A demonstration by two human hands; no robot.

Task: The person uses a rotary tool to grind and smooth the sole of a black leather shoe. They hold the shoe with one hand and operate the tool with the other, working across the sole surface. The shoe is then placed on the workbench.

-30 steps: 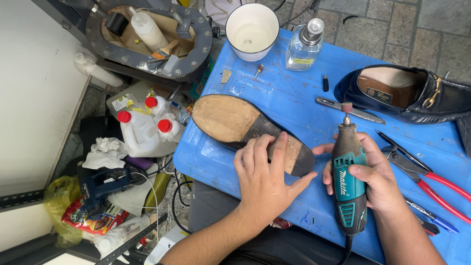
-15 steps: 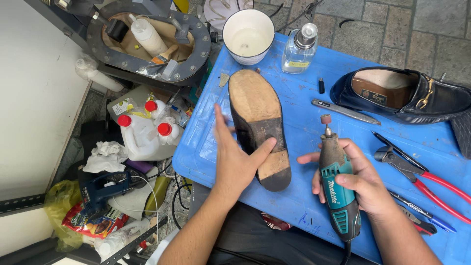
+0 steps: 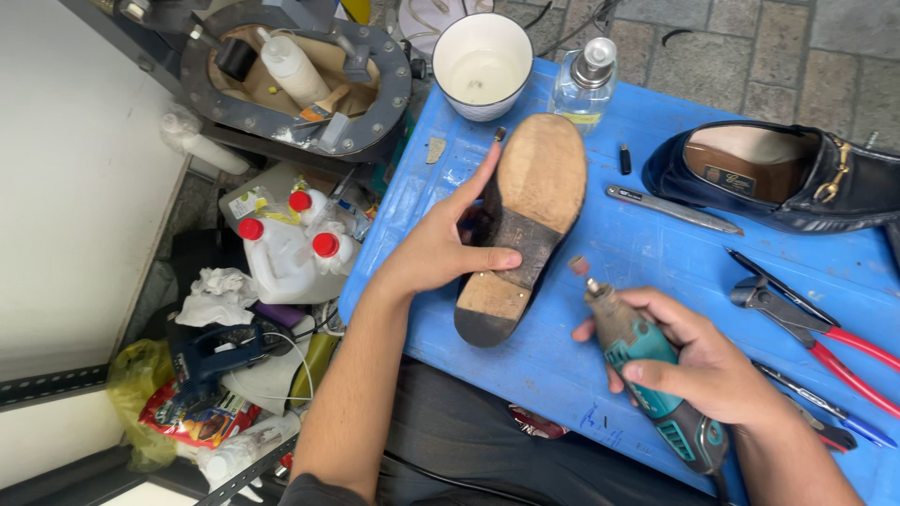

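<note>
A dark shoe (image 3: 527,211) lies sole-up on the blue board (image 3: 647,281), its tan sole pointing away from me and the worn heel near me. My left hand (image 3: 442,245) grips it from the left side, thumb across the waist of the sole. My right hand (image 3: 703,361) holds a teal and black rotary tool (image 3: 647,370), its small grinding tip just right of the heel, a short gap from the shoe.
A second dark loafer (image 3: 778,173) stands upright at the back right. A white cup (image 3: 482,64), a clear glass bottle (image 3: 583,86), a metal blade (image 3: 670,208), red-handled pliers (image 3: 816,342) and pens also lie on the board. White jugs with red caps (image 3: 281,248) stand left, below.
My left hand has turned the shoe from lying crosswise to pointing away from me. The rotary tool has tilted, its tip now aimed toward the heel.
</note>
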